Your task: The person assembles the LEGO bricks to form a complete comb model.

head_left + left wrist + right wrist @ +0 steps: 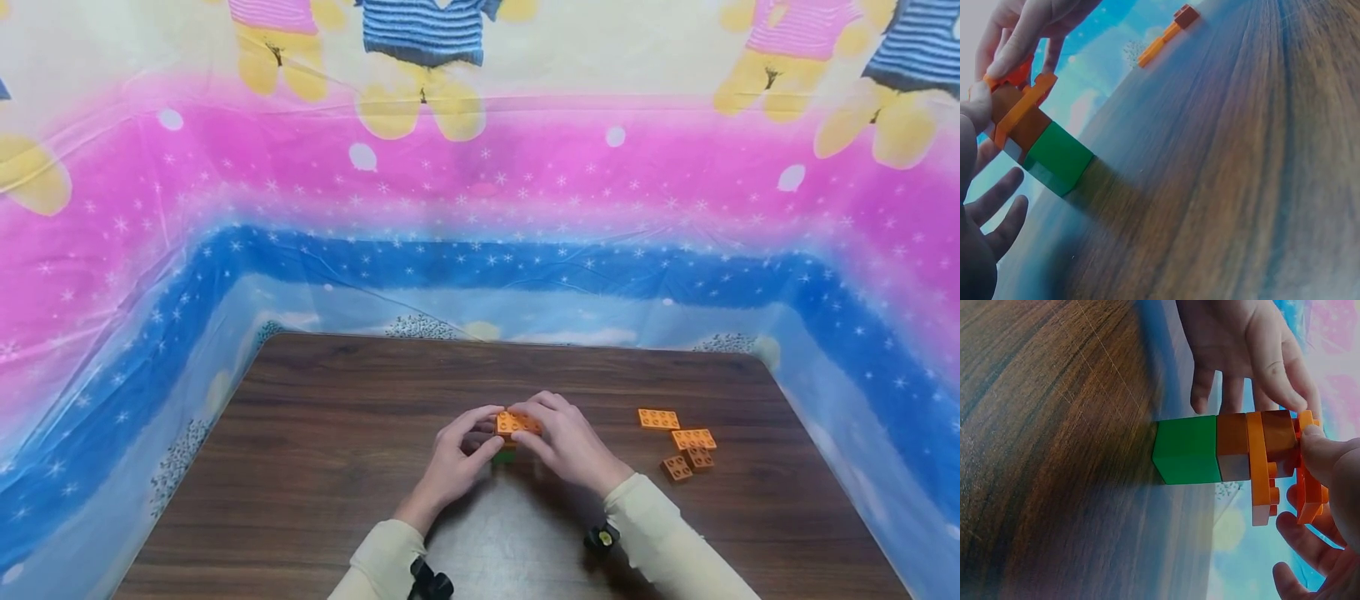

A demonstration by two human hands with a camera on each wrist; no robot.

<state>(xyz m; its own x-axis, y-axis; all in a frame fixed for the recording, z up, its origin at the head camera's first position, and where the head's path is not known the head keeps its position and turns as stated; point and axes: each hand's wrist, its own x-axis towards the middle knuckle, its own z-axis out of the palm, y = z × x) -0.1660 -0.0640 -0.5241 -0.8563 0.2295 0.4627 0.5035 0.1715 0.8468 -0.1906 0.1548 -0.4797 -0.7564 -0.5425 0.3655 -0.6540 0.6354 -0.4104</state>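
Observation:
A tower of toy building bricks stands on the table, its base a green block (1185, 450). Above that come a brown brick (1233, 447), a flat orange brick (1259, 469), another brown brick (1279, 434) and a flat orange brick (508, 422) on top. The two orange bricks stick out sideways past the brown ones. My right hand (570, 442) pinches the top orange brick, thumb on its near side. My left hand (455, 454) holds the tower's top from the left between thumb and forefinger, its other fingers loose beside the tower.
To the right on the brown wooden table (315, 500) lie two flat orange bricks, one farther back (658, 418) and one nearer (694, 438). Close by are two small brown bricks, a left one (677, 469) and a right one (701, 458). A patterned cloth (480, 192) surrounds the table.

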